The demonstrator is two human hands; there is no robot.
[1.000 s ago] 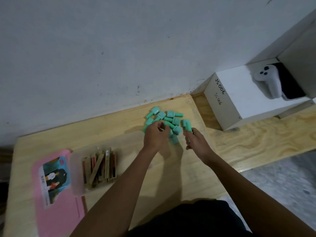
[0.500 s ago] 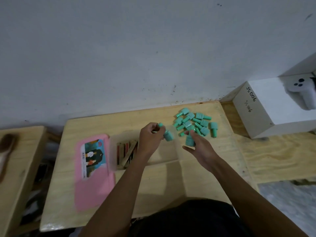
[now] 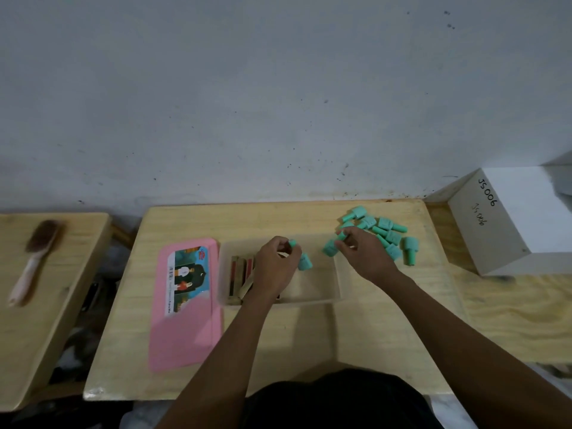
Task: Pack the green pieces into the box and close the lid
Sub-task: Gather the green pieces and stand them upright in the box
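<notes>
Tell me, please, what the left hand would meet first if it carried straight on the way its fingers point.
Probably the green piece held by the right hand, across the clear box; depth is unclear, so the left hand might pass it.

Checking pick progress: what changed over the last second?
Both hands left the green pile carrying pieces. The left hand now holds green pieces over the clear box; the right hand carries one toward the box's right end. The camera also shifted. Pink lid still off, sticks still inside.
</notes>
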